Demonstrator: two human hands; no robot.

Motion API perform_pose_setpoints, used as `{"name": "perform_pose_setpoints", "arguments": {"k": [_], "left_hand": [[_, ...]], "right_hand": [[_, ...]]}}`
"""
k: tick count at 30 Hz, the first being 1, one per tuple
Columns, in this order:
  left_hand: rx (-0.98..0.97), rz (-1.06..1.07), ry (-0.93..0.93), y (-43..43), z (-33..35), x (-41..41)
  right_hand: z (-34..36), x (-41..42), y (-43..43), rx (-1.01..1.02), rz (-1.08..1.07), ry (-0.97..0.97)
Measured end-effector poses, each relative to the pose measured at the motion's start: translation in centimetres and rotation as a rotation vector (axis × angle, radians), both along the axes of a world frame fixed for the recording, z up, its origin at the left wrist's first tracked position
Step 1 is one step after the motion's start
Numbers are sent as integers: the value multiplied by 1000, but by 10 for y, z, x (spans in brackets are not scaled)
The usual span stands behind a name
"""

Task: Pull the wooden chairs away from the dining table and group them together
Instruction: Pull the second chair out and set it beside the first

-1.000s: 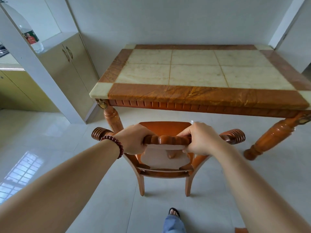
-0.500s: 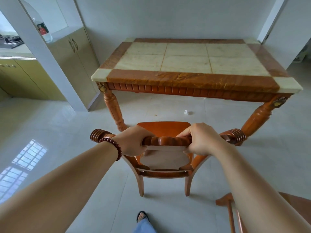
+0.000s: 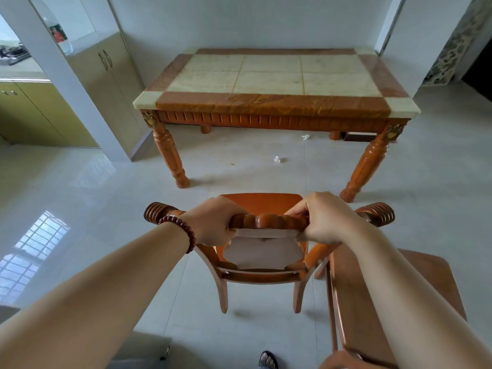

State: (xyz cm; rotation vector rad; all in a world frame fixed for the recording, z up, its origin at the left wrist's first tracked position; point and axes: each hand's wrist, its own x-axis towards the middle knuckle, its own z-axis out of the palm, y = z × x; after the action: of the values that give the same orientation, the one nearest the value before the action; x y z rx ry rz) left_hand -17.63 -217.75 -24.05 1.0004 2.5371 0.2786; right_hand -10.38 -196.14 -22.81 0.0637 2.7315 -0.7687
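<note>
Head camera shows an orange wooden chair with a carved top rail [image 3: 262,265] low in the middle, clear of the big stone-topped wooden table [image 3: 274,102] at twelve o'clock. Left hand [image 3: 213,222] and right hand [image 3: 323,219] are both wrapped tight around its top rail. Another brown wooden chair [image 3: 354,302] stands just beside it at four o'clock.

Upright orange wooden chair [image 3: 262,206] clear of table [image 3: 271,105], beside second chair [image 3: 356,302]

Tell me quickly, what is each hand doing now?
Left hand: closed on the chair's top rail.
Right hand: closed on the same rail.
</note>
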Motion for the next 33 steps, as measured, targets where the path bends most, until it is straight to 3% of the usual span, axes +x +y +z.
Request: {"name": "perform_pose_setpoints", "arguments": {"k": [16,33], "left_hand": [[64,-139,-7,-13,-7,183],[63,-67,-47,-3,-8,262]], "right_hand": [[-10,199,-20,4,-85,-7],[-18,257,-7,-14,11,-37]]}}
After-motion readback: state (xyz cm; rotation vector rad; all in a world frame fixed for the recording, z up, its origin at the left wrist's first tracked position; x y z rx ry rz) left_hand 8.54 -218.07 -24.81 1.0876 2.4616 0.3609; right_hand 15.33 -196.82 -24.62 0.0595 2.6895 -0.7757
